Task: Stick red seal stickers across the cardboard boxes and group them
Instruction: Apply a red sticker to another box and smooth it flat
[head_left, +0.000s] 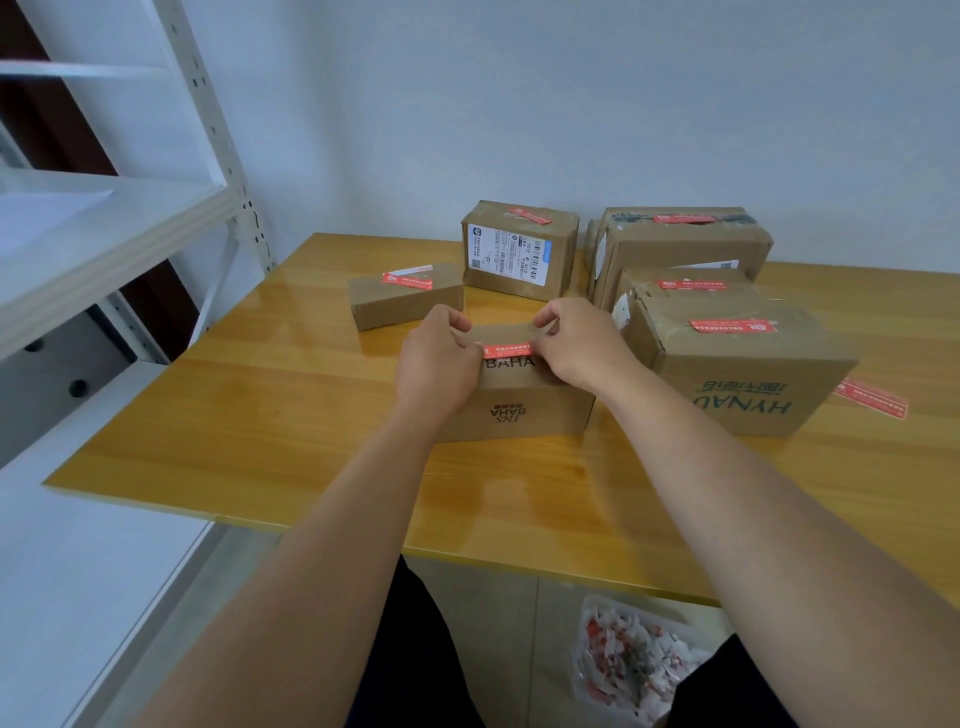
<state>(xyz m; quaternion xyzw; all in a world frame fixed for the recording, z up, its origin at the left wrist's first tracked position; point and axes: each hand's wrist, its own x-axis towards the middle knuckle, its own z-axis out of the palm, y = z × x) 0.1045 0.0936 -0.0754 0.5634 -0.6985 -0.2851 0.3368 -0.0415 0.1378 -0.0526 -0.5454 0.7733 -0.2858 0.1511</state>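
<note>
A small cardboard box printed "INS BAHA" (524, 410) stands in the middle of the wooden table (291, 415). A red seal sticker (508, 349) lies across its top near edge. My left hand (439, 358) pinches the sticker's left end and my right hand (582, 343) pinches its right end, both resting on the box top. Several other cardboard boxes carry red stickers: a small flat one (405, 299) behind left, a labelled one (519, 249) at the back, and a "HYNAU" box (737, 374) at the right.
Two more sealed boxes (675, 244) stand stacked behind the HYNAU box. A loose red sticker strip (872, 399) lies on the table at the right edge. A white metal shelf (104, 223) rises on the left. A bag of sticker scraps (634, 670) sits on the floor below.
</note>
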